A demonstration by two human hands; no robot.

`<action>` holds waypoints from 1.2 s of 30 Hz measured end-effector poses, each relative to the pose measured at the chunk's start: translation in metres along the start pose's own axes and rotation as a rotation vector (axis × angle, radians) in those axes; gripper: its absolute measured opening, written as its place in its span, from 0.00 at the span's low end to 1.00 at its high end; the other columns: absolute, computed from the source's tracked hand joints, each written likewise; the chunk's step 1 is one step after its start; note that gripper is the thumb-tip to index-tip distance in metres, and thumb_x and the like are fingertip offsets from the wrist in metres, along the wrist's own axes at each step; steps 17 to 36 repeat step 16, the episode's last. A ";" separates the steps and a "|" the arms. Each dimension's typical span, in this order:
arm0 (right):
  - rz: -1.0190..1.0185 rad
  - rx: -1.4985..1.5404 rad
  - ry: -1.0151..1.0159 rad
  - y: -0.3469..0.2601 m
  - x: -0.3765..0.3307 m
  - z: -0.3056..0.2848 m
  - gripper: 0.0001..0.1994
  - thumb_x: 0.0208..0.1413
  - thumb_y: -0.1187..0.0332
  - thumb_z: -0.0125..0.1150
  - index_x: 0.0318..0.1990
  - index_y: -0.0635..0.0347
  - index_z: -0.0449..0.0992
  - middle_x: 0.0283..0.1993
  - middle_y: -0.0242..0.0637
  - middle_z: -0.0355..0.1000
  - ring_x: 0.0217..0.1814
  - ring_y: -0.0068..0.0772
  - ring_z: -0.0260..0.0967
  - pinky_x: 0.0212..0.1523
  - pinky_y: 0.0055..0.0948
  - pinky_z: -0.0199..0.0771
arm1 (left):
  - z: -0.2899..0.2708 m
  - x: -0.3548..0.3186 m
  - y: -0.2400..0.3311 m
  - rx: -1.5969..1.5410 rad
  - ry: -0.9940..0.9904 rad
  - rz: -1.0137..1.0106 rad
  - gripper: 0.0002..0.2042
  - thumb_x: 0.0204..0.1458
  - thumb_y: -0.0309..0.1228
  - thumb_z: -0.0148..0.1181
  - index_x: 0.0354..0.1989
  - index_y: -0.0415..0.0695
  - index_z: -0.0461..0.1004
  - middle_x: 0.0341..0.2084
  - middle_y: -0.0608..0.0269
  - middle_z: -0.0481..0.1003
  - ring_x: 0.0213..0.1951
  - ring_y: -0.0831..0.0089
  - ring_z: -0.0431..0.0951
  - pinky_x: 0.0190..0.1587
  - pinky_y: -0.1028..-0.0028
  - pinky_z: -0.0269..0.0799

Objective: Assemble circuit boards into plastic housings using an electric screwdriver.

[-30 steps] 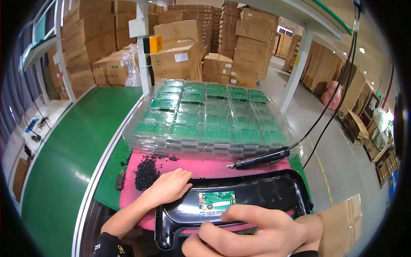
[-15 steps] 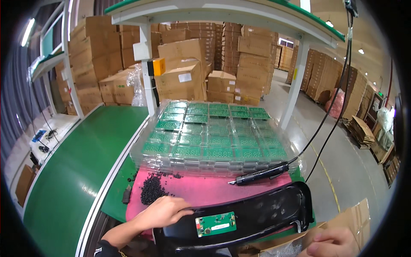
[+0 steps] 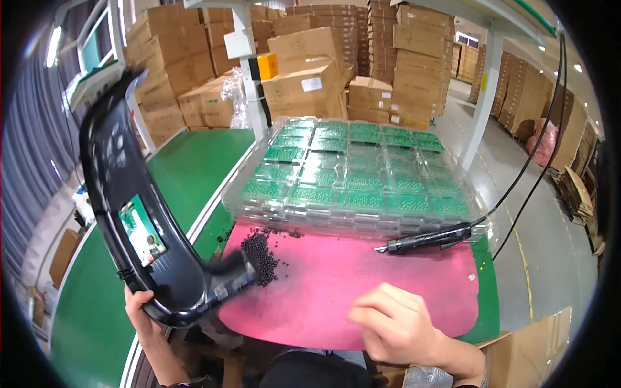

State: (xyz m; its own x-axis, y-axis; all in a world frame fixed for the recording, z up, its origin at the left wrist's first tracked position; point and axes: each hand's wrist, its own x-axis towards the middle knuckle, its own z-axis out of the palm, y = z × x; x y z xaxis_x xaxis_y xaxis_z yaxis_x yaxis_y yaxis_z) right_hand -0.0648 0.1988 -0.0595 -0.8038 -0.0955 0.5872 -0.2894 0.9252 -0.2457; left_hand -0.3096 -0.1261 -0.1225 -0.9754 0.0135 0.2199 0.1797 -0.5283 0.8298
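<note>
My left hand point(image 3: 141, 313) grips the lower end of a curved, glossy black plastic panel point(image 3: 184, 279). The panel stands tilted nearly on end at the left, raised over the green belt. A green circuit board point(image 3: 141, 233) with a white label sits in its recess. Over the pink mat point(image 3: 317, 278), my right hand point(image 3: 394, 326) is loosely curled, fingers closed and nothing visible in them; its palm is hidden. A heap of small black pieces point(image 3: 259, 255) lies on the mat beside the panel's lower end. A black electric screwdriver point(image 3: 430, 239) rests at the mat's far right.
Stacked clear trays of green circuit boards point(image 3: 352, 174) stand behind the mat. The green conveyor belt point(image 3: 97, 310) runs along the left. An opened carton point(image 3: 530, 346) is at the lower right, and the screwdriver's cable point(image 3: 521, 178) hangs at the right. White posts point(image 3: 482, 103) rise behind.
The black panel has gone from lying across the mat to tilted up at the left, in my left hand. My right hand has moved left over the mat. The whole view has shifted.
</note>
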 end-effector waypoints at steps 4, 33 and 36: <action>0.071 0.070 -0.068 0.005 -0.018 0.034 0.11 0.41 0.76 0.61 0.37 0.58 0.76 0.34 0.31 0.71 0.36 0.35 0.70 0.34 0.30 0.72 | -0.048 0.035 -0.001 -0.114 0.050 -0.306 0.15 0.47 0.25 0.51 0.45 0.38 0.73 0.40 0.55 0.80 0.36 0.64 0.81 0.44 0.62 0.80; -0.024 -0.053 0.425 -0.002 -0.112 0.029 0.06 0.42 0.78 0.62 0.30 0.58 0.79 0.37 0.37 0.73 0.37 0.37 0.72 0.37 0.36 0.75 | -0.174 0.224 -0.126 -0.059 -0.229 -0.162 0.21 0.65 0.32 0.48 0.64 0.38 0.60 0.64 0.52 0.65 0.63 0.50 0.65 0.69 0.54 0.60; -0.024 -0.053 0.425 -0.002 -0.112 0.029 0.06 0.42 0.78 0.62 0.30 0.58 0.79 0.37 0.37 0.73 0.37 0.37 0.72 0.37 0.36 0.75 | -0.174 0.224 -0.126 -0.059 -0.229 -0.162 0.21 0.65 0.32 0.48 0.64 0.38 0.60 0.64 0.52 0.65 0.63 0.50 0.65 0.69 0.54 0.60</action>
